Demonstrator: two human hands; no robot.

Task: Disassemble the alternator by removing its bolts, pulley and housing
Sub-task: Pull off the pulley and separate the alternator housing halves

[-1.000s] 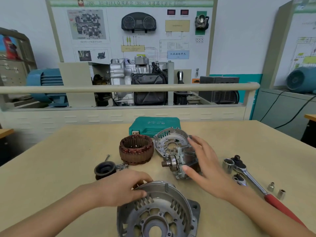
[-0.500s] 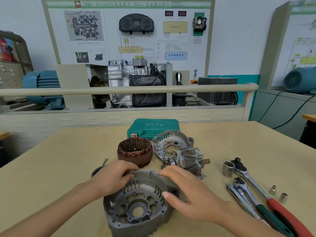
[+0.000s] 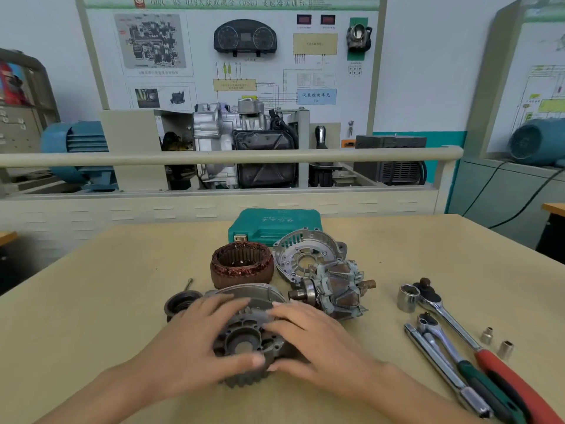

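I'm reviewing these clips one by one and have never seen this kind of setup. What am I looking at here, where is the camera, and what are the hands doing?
There is no robot here. A person wears a wide-angle camera on the head, so the single view looks forward and down at their own two hands over a beige table.

An alternator lies there in pieces. The left hand and right hand both rest on a grey housing half, fingers curved over its face and edges. Behind it sit the copper-wound stator ring, the other housing half and the rotor lying on its side. A black pulley and a loose bolt lie to the left.

On the right are ratchet wrenches, a large socket and two small sockets. A green tool case lies at the back. Beyond the table is a training display.
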